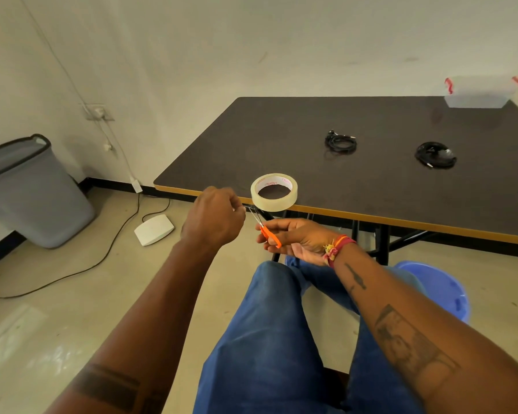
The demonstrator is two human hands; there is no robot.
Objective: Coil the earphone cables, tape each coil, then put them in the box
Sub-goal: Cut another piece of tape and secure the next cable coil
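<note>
A roll of clear tape lies flat at the near edge of the dark table. Just off that edge, my left hand is curled and pinches something thin by the roll, apparently a strip of tape; the strip itself is hard to see. My right hand holds small orange-handled scissors, blades pointing up-left toward my left hand. Two black coiled earphone cables lie on the table farther back. A clear plastic box with red clips stands at the far right corner.
A grey bin stands at the left wall. A white device and a black cord lie on the floor. A blue tub sits under the table by my right knee.
</note>
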